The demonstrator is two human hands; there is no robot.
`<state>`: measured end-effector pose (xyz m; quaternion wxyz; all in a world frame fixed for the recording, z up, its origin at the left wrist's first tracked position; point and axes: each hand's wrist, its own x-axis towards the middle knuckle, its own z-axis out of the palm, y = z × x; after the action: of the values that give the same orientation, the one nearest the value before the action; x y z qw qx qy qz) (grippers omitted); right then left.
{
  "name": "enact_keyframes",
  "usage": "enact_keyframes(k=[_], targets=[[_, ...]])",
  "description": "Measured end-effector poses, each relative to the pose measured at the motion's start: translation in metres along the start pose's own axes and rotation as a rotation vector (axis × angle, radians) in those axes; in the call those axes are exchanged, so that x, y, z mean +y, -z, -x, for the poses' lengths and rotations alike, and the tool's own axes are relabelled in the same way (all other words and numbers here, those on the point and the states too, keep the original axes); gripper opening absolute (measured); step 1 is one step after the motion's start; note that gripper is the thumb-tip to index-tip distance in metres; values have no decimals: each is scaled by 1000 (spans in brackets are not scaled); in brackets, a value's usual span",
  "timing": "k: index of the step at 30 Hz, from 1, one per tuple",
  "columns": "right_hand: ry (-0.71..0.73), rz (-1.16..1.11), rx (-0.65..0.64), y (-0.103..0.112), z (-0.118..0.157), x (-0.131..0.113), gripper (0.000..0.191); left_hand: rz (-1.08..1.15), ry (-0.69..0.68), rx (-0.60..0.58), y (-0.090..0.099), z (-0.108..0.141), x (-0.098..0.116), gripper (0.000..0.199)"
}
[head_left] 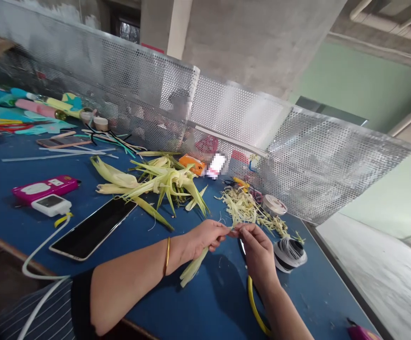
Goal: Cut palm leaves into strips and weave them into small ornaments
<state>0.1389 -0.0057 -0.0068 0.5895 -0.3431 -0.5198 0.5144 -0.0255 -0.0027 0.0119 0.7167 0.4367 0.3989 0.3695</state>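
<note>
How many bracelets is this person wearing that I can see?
1: a gold bracelet around the left wrist, behind the left hand that holds a corn husk strip. The right wrist shows none; the sleeve could hide others.

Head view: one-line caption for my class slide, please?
Left hand holding a husk, right hand pinching close by, above a blue table with piled husks.
</note>
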Motion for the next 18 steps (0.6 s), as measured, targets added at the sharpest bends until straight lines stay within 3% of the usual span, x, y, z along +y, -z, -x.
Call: enact_keyframes(k=[4, 10, 18], targets=[[77, 105, -19, 0, 1, 1, 17, 73, -6, 45, 1, -1, 4, 51], [194, 306, -152, -4, 5, 0, 14, 154, 19, 80, 4, -2, 4, 59], [232, 412, -256, -11, 10, -1, 14, 97, -36, 119, 2, -1, 4, 52]])
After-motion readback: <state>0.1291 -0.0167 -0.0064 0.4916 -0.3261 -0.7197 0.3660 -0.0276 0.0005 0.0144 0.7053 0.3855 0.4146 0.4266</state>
